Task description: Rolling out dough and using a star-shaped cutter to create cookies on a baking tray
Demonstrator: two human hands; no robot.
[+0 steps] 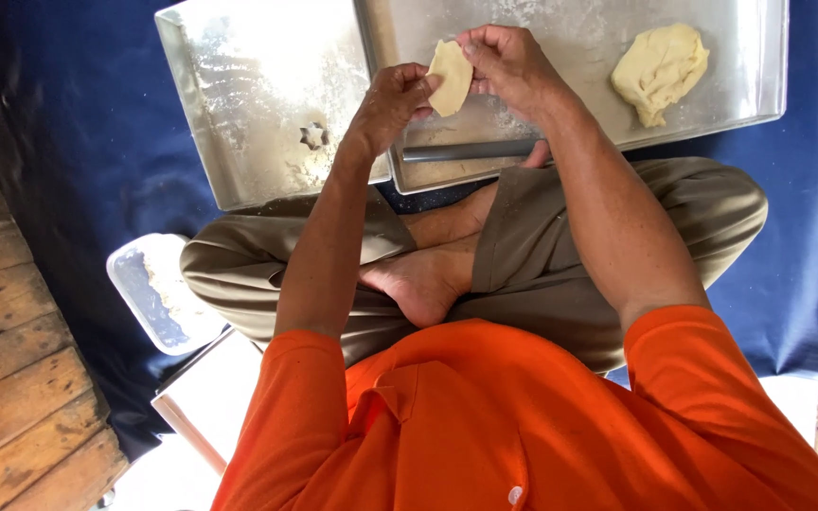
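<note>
Both my hands hold one small flat piece of pale dough [451, 78] above a floured metal tray [570, 38]. My left hand [390, 99] pinches its left edge. My right hand [508, 59] grips its right edge with fingers curled. A larger lump of dough [660, 68] lies on the right end of that tray. A grey rolling pin [471, 149] rests along the tray's near edge.
A second floured metal tray [248, 85] to the left carries a small star-shaped cutter [313, 136]. I sit cross-legged on a blue cloth [788, 255]. A clear plastic container [149, 293] stands by my left knee. Wooden boards [2, 360] lie at the far left.
</note>
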